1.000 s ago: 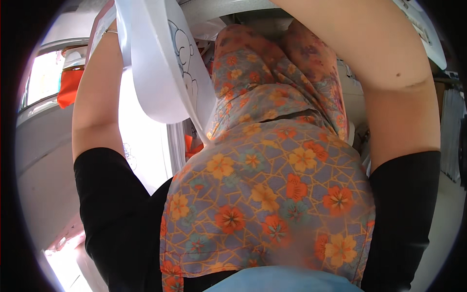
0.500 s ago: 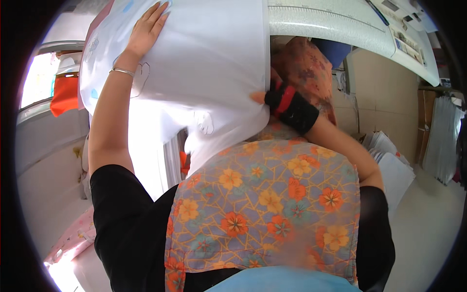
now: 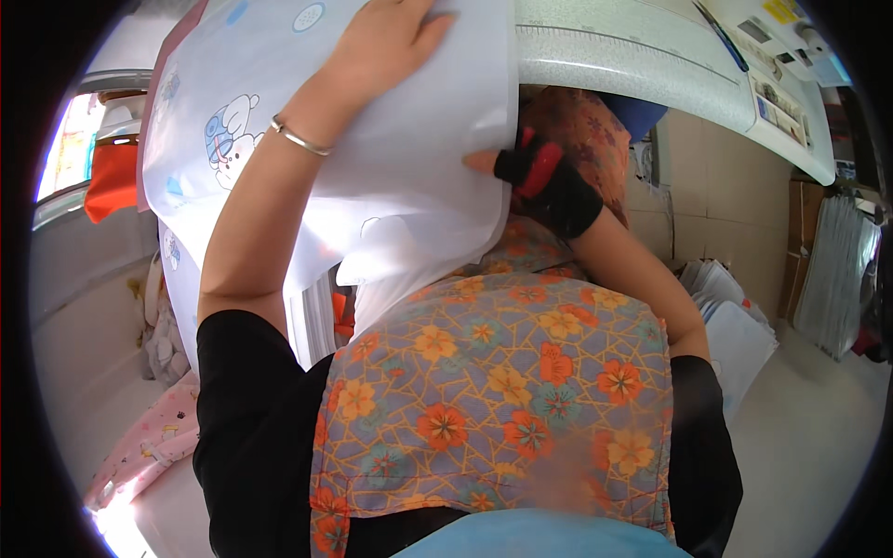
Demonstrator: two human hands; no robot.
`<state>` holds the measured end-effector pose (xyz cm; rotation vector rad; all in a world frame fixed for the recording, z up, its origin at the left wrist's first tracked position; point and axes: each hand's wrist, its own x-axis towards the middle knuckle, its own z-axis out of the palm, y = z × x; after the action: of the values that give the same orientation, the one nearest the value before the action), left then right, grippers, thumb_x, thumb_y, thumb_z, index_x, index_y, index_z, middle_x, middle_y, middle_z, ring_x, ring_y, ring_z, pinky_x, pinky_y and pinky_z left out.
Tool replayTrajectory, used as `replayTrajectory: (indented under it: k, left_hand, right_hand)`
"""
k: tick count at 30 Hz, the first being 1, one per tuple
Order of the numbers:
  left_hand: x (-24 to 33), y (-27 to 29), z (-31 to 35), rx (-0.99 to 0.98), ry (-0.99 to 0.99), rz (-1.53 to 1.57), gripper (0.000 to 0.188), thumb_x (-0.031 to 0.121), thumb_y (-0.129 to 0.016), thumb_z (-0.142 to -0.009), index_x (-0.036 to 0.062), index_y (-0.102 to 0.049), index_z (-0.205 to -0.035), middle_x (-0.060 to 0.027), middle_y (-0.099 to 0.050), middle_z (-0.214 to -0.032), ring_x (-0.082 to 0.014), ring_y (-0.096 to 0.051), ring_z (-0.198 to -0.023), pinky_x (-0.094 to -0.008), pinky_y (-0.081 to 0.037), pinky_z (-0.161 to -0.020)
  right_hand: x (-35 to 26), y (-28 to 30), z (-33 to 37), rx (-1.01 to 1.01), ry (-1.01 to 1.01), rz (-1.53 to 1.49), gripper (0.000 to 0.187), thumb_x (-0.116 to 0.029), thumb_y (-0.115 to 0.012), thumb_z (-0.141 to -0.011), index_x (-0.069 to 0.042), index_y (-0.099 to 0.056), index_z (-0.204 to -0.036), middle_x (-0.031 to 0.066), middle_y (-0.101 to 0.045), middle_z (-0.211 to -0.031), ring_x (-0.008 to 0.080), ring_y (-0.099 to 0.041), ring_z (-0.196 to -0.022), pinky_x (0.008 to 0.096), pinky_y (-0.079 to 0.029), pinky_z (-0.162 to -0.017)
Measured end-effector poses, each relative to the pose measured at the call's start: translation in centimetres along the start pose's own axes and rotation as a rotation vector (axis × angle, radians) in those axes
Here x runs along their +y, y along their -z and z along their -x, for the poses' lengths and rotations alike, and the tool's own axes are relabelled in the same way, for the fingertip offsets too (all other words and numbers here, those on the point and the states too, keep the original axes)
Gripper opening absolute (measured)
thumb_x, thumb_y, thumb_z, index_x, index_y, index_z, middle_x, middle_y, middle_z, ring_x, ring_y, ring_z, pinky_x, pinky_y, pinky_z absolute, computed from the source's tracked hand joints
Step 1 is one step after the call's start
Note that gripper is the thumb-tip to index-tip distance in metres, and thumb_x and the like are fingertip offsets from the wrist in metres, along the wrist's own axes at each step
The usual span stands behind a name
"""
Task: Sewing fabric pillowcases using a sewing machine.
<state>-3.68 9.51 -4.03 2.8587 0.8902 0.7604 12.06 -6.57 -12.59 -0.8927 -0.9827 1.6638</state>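
A large piece of white fabric (image 3: 409, 139) with pale blue cartoon animal prints spreads over the table and hangs over its near edge in folds. On top of it rests my left hand (image 3: 383, 46), palm down, thumb held apart; its fingertips run out at the upper edge of the view. A silver bangle is on that wrist. At the fabric's right edge my right hand (image 3: 530, 177), in a black fingerless wrap with a red band, pinches the cloth. Its thumb lies on top and the other fingers are hidden underneath or behind.
Right of the fabric lies a pale tabletop with a ruler scale (image 3: 633, 51), with a dark pen-like tool (image 3: 721, 35) on it. Orange floral cloth (image 3: 581, 139) hangs below. Stacked sheets (image 3: 730, 316) stand on the floor at right. Pink cloth (image 3: 153, 446) lies lower left.
My left hand has slid right across the fabric, uncovering a printed animal. My right hand has shifted slightly left, keeping hold of the edge. The hanging fold has changed shape.
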Motion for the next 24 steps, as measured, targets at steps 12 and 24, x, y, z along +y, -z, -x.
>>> replayTrajectory:
  k: [12, 24]
  left_hand:
    - [2.1, -1.5, -0.5, -0.037, -0.034, -0.155, 0.042, 0.025, -0.055, -0.092, 0.001, -0.055, -0.126, -0.0216, -0.053, -0.133, -0.0373, -0.049, -0.125, -0.0506, -0.039, -0.105]
    - [2.0, -2.9, -1.3, -0.056, -0.037, -0.267, 0.036, 0.029, -0.059, -0.09, 0.0063, -0.06, -0.117, -0.009, -0.058, -0.131, -0.0254, -0.055, -0.119, -0.0404, -0.047, -0.096]
  right_hand:
    - [-2.1, -0.8, 2.5, -0.032, -0.166, 0.175, 0.05, -0.019, -0.073, -0.085, 0.001, -0.057, -0.128, 0.0076, -0.067, -0.113, 0.0148, -0.059, -0.106, 0.0321, -0.048, -0.094]
    - [-0.6, -0.3, 0.9, -0.065, -0.177, 0.321, 0.057, -0.014, -0.077, -0.081, -0.001, -0.053, -0.131, 0.0081, -0.063, -0.121, 0.0166, -0.057, -0.111, 0.034, -0.048, -0.097]
